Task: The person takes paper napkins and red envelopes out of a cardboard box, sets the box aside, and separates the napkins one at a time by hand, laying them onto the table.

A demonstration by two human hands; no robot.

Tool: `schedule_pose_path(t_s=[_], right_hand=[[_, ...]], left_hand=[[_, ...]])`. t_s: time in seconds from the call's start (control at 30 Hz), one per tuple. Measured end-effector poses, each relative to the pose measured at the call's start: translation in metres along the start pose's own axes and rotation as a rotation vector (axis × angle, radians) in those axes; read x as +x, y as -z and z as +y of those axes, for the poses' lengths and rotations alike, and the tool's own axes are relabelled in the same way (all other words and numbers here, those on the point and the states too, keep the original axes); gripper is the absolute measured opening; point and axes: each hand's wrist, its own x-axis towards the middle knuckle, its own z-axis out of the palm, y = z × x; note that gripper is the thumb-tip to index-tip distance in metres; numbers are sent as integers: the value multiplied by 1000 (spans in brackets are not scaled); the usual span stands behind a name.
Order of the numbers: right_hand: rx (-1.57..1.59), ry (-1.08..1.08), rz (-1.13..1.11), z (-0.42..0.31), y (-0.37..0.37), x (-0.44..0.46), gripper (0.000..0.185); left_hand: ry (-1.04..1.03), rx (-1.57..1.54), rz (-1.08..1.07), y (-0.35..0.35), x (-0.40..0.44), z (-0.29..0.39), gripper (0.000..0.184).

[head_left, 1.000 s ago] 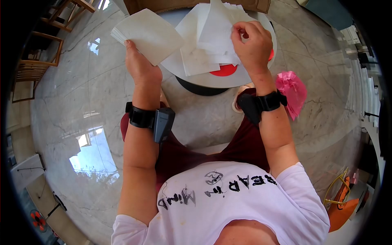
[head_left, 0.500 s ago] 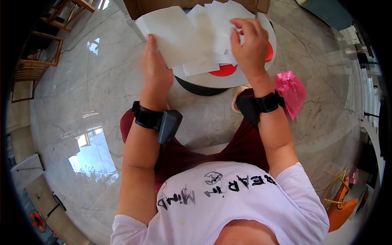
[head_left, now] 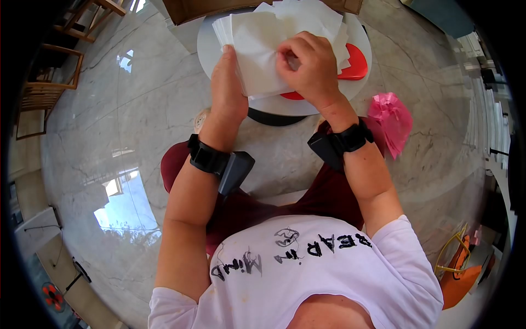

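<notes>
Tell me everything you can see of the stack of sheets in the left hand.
The stack of sheets looks like thin white paper, roughly rectangular, its layered edges fanned slightly at the upper left. The left hand grips its left side, thumb along the edge. It lies over the round white table, overlapping other sheets. The right hand covers its right part; contact there is unclear.

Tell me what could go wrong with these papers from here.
The stack in the left hand is fanned at its outer edge, so sheets might slip out. The right hand is close over it and could crease the paper. The uneven pile on the table might slide if bumped.
</notes>
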Motion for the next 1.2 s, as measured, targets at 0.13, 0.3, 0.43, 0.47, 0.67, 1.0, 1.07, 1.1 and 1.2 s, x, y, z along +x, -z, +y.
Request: schedule_pose_path(t_s=[0.13,0.3,0.43,0.47,0.67,1.0,1.07,1.1,1.2], right_hand=[[-6,-86,157,21,8,-1,10],[-106,-172,198,38,18,-3,10],[-80,-92,113,32,10,-6,9],[-87,-59,101,29,10,-7,9],[-87,-40,1,21,-1,-9,16],[-35,-22,33,19,4,-7,21],[21,-19,45,12,3,-4,21],[45,-7,54,9,2,-2,22],[59,-2,17,5,-5,-3,21]], left_hand=[[-39,18,117,2,3,2,46],[-154,13,250,10,11,10,47],[-281,22,283,8,10,15,51],[-318,27,285,10,11,17,51],[-395,0,398,9,10,38,50],[-322,-23,244,16,14,25,47],[-236,-5,152,12,7,16,46],[-191,4,104,8,4,11,46],[-126,-8,22,4,1,-1,45]])
